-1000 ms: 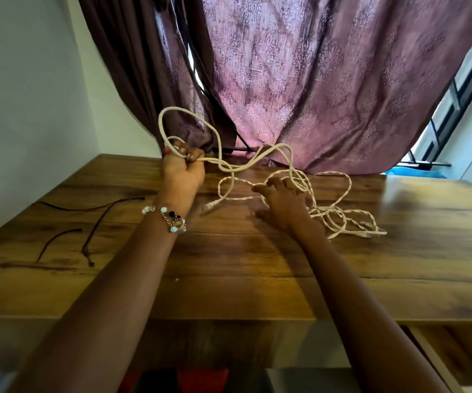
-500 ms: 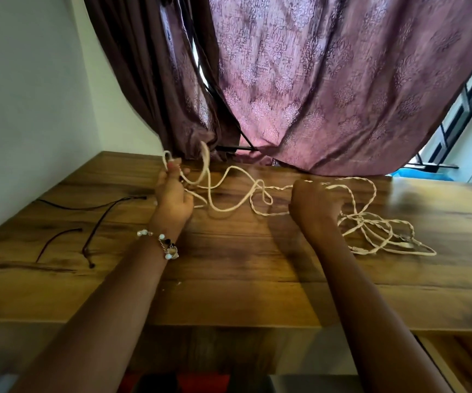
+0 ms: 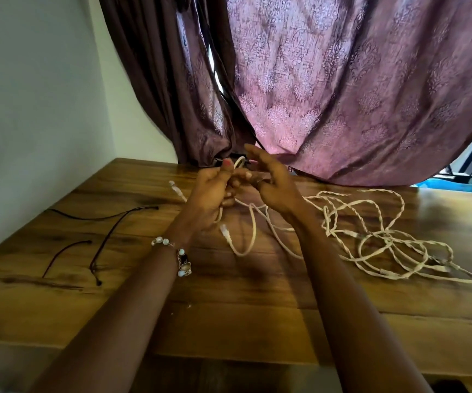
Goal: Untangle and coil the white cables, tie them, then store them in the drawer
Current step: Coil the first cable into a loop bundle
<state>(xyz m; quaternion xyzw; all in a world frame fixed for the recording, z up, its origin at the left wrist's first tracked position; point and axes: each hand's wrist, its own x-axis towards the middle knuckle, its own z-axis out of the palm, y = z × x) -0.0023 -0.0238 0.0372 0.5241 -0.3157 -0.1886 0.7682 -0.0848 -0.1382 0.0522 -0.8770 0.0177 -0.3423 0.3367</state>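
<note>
I count my two hands raised over one wooden worktop (image 3: 257, 321): my left hand (image 3: 212, 194) and my right hand (image 3: 274, 185). One tangle of white cables (image 3: 376, 239) lies on it; how many separate cables are twisted together I cannot tell, but two plug ends show, one plug (image 3: 173, 186) left of my left hand and another plug (image 3: 225, 232) below it. Two thin dark cords (image 3: 110, 231) lie at the left. One beaded bracelet (image 3: 182, 260) circles my left wrist. Two curtain panels (image 3: 356, 95) hang behind.
</note>
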